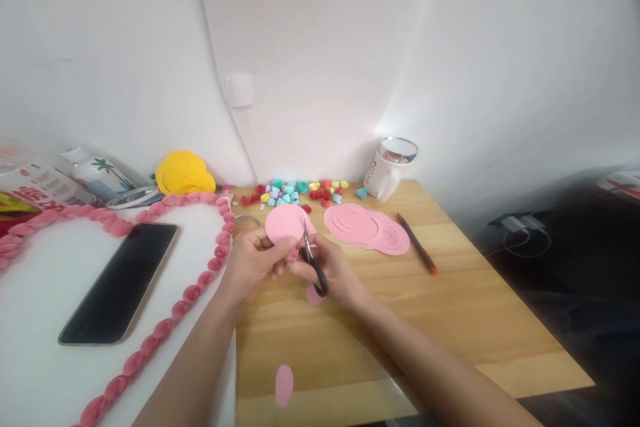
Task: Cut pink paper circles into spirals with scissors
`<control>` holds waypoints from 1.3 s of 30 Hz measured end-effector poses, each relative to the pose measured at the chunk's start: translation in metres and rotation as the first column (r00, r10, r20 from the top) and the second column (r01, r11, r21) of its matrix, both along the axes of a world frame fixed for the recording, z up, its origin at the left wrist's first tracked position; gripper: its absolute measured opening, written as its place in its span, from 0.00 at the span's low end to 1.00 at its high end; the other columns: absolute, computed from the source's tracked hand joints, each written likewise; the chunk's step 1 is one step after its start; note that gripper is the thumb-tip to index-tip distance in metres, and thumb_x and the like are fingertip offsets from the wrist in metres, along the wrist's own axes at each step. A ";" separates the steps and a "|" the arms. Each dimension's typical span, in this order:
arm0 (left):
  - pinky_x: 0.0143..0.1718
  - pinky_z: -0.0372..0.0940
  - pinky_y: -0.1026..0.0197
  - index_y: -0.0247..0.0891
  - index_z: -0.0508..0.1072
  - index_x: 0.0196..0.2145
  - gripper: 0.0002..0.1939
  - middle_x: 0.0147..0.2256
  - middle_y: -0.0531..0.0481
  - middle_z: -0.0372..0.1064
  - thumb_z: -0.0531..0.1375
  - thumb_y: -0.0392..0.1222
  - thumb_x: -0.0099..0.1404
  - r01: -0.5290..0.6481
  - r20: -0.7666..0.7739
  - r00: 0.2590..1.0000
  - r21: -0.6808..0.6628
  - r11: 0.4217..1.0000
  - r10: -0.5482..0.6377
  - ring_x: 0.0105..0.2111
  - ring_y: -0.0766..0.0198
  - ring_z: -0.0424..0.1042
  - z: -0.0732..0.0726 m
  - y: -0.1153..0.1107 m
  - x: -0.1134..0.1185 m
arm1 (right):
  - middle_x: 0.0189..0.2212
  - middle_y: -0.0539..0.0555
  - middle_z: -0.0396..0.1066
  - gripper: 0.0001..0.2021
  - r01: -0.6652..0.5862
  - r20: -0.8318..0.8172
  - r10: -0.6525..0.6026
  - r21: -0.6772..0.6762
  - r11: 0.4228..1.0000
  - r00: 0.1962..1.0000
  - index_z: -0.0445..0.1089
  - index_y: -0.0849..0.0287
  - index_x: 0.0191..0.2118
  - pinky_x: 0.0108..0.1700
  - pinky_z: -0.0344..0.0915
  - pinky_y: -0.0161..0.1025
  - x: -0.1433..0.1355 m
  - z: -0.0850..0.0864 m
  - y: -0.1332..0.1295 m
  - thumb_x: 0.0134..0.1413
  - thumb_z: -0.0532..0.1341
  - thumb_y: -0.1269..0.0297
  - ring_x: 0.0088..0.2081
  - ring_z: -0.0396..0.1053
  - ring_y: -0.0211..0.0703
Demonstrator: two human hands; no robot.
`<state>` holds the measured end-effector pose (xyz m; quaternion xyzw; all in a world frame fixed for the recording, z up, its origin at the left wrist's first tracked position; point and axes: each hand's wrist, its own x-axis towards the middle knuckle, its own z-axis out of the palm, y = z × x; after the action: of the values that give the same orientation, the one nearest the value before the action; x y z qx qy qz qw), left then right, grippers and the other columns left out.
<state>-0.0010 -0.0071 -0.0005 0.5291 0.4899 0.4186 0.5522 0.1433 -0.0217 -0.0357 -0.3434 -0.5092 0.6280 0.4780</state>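
Wood desk (500, 360), pink disc (283, 223), scissors (312, 260)

At the desk's back stands a white mug (384, 177); its contents cannot be made out. Nearer, the left hand (250, 260) pinches the pink disc above the desk; the right hand's (331, 267) grip is closed round the scissors, blades at the disc's right side. Turning the disc against steady blades should cut cleanest.

Print in view, but nothing you can read for sure

On the white mug (383, 178) standing by the wall, you have letters or figures running up the side, too small and blurred for you to spell out. At your far left, the pale label (35, 185) carries red characters, slanted and only partly visible, too unclear for you to read
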 end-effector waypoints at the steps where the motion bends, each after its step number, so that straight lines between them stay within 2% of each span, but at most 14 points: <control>1: 0.13 0.52 0.70 0.34 0.69 0.22 0.09 0.17 0.55 0.65 0.62 0.41 0.53 -0.001 0.003 1.000 -0.003 1.000 0.001 0.14 0.74 0.60 0.000 0.000 0.000 | 0.26 0.50 0.66 0.23 -0.001 -0.001 0.001 0.003 1.000 1.000 0.60 0.58 0.33 0.32 0.62 0.37 0.000 0.000 0.000 0.32 0.70 0.53 0.25 0.61 0.35; 8: 0.13 0.52 0.69 0.34 0.70 0.22 0.09 0.17 0.55 0.66 0.62 0.42 0.52 -0.016 0.010 1.000 -0.004 1.000 0.016 0.13 0.74 0.59 0.001 0.001 0.000 | 0.24 0.49 0.64 0.22 -0.001 0.011 0.001 -0.004 1.000 1.000 0.61 0.59 0.33 0.27 0.57 0.33 0.001 -0.002 0.000 0.34 0.69 0.53 0.25 0.61 0.36; 14: 0.13 0.52 0.69 0.34 0.69 0.20 0.11 0.16 0.55 0.65 0.63 0.43 0.52 -0.032 -0.017 0.999 -0.002 0.999 0.032 0.13 0.75 0.58 0.002 0.001 0.000 | 0.21 0.47 0.62 0.21 0.013 0.050 -0.012 -0.016 1.000 0.999 0.61 0.60 0.33 0.23 0.52 0.30 0.001 -0.003 0.000 0.37 0.67 0.53 0.22 0.56 0.32; 23: 0.14 0.52 0.69 0.34 0.68 0.21 0.11 0.17 0.55 0.65 0.63 0.43 0.52 -0.037 0.004 0.999 -0.013 0.999 0.037 0.13 0.74 0.59 0.004 0.000 0.001 | 0.18 0.45 0.60 0.21 0.051 0.116 -0.044 -0.062 0.997 0.992 0.62 0.60 0.31 0.20 0.57 0.32 0.001 0.000 -0.001 0.37 0.67 0.51 0.18 0.59 0.32; 29: 0.15 0.51 0.69 0.35 0.67 0.20 0.11 0.14 0.57 0.61 0.61 0.44 0.54 -0.038 -0.019 0.999 0.033 0.999 0.038 0.13 0.74 0.57 0.001 0.002 -0.001 | 0.20 0.46 0.61 0.20 0.028 0.099 -0.024 -0.043 0.999 0.995 0.61 0.60 0.30 0.19 0.55 0.31 0.000 -0.003 -0.002 0.36 0.67 0.52 0.18 0.58 0.32; 34: 0.15 0.50 0.68 0.35 0.67 0.18 0.11 0.13 0.58 0.59 0.63 0.42 0.52 -0.031 -0.029 0.999 0.052 0.998 0.033 0.13 0.75 0.55 -0.005 0.003 -0.004 | 0.21 0.45 0.60 0.20 0.020 0.080 -0.020 0.002 1.000 0.997 0.61 0.61 0.33 0.22 0.53 0.30 0.001 -0.005 -0.001 0.37 0.68 0.57 0.20 0.56 0.31; 39: 0.15 0.50 0.68 0.35 0.70 0.20 0.11 0.14 0.57 0.60 0.63 0.44 0.52 -0.023 -0.057 0.998 0.043 0.999 0.026 0.14 0.74 0.55 -0.004 0.002 -0.004 | 0.24 0.47 0.61 0.19 0.030 0.080 -0.034 0.052 0.998 0.996 0.60 0.59 0.34 0.26 0.55 0.32 0.001 -0.006 0.001 0.39 0.67 0.57 0.25 0.58 0.34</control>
<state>-0.0047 -0.0050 -0.0046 0.5466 0.5030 0.4201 0.5212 0.1441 -0.0209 -0.0416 -0.3642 -0.5384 0.5927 0.4756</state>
